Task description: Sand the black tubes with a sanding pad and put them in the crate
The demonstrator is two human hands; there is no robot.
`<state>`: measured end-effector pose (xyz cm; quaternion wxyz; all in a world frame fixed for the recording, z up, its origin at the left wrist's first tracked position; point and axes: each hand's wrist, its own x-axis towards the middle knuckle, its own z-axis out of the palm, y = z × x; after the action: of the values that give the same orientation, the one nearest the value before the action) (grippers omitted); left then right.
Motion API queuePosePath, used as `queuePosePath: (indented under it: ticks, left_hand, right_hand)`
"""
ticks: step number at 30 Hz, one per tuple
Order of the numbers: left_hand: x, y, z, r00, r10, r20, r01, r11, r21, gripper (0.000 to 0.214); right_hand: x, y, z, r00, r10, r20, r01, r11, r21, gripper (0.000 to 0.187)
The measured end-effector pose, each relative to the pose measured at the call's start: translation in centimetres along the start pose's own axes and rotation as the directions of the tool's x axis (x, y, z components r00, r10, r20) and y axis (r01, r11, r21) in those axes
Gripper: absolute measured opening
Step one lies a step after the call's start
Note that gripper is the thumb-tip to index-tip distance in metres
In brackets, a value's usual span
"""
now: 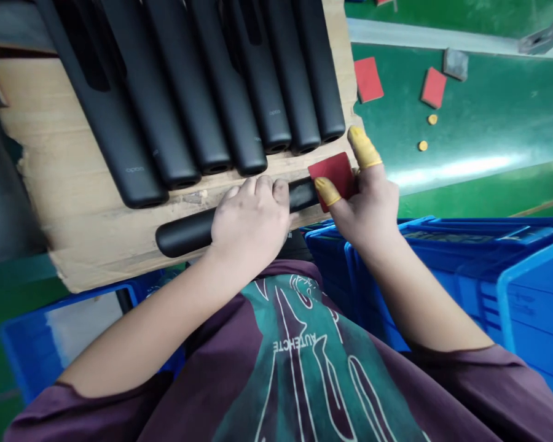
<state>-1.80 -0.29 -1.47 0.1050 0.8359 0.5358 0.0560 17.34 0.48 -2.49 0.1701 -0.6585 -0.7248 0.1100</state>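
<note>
A long black plastic housing (pixel 184 233) with a rounded end lies crosswise along the near edge of the cardboard. My left hand (pixel 253 215) is wrapped over its middle. At its right end, my right hand (pixel 366 199) pinches a red sanding pad (pixel 334 169) against or just beside the housing; the exact contact is hidden. Yellow finger cots cover the thumb and a finger of that hand. A dull greyish patch shows on the housing between both hands. Several similar black housings (pixel 221 110) lie side by side just beyond, their rounded ends toward me.
The cardboard sheet (pixel 50 153) lies under the housings. On the green surface (pixel 396 123) to the right are red pads (pixel 369 80), a grey block (pixel 456 64) and small yellow rolled cots (pixel 432 120). Blue crates (pixel 534 294) stand at right, another blue crate (pixel 23 344) at lower left.
</note>
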Motion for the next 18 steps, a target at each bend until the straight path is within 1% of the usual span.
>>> queuePosePath:
  ticks: [3, 6, 8, 10, 12, 13, 15, 17, 18]
  left_hand:
    - [0.1, 0.0, -0.1, 1.0, 0.002, 0.005, -0.002, 1.0, 0.007, 0.034]
    - [0.2, 0.1, -0.2, 1.0, -0.01, 0.021, 0.01, 1.0, 0.005, 0.04]
    - [0.2, 0.1, -0.3, 1.0, -0.011, 0.024, 0.011, 1.0, 0.005, 0.041]
    - [0.2, 0.1, -0.3, 1.0, -0.004, 0.019, 0.004, 1.0, 0.009, 0.039]
    - [0.2, 0.1, -0.3, 1.0, -0.002, 0.016, 0.001, 1.0, 0.021, 0.037]
    - [0.2, 0.0, -0.3, 1.0, 0.0, 0.016, 0.0, 1.0, 0.027, 0.036]
    - [0.2, 0.0, -0.3, 1.0, 0.002, 0.011, -0.003, 0.999, 0.032, 0.034]
    - [0.1, -0.1, -0.3, 1.0, 0.008, 0.0, -0.008, 1.0, 0.017, 0.033]
    - [0.1, -0.2, -0.3, 1.0, 0.011, -0.004, -0.011, 1.0, 0.006, 0.032]
  right_hand:
    - [0.4, -0.2, 0.0, 0.999, 0.03, 0.03, -0.029, 0.999, -0.039, 0.07]
    - [0.7, 0.1, 0.1, 0.989, 0.045, 0.139, -0.042, 0.999, -0.024, 0.084]
    - [0.8, 0.5, 0.1, 0.973, 0.026, 0.23, -0.044, 0.996, 0.072, 0.09]
    - [0.7, 1.0, 0.0, 0.96, -0.056, 0.273, -0.012, 0.97, 0.241, 0.087]
    - [0.4, 1.5, 0.1, 0.955, -0.113, 0.276, -0.009, 0.913, 0.408, 0.086]
    - [0.3, 1.7, 0.2, 0.953, -0.102, 0.286, -0.049, 0.877, 0.477, 0.086]
    - [0.1, 2.1, 0.6, 0.939, -0.001, 0.343, -0.213, 0.782, 0.586, 0.085]
    - [0.1, 2.5, 1.0, 0.907, 0.109, 0.406, -0.376, 0.643, 0.668, 0.081]
    - [0.1, 2.6, 1.1, 0.892, 0.132, 0.431, -0.423, 0.575, 0.7, 0.079]
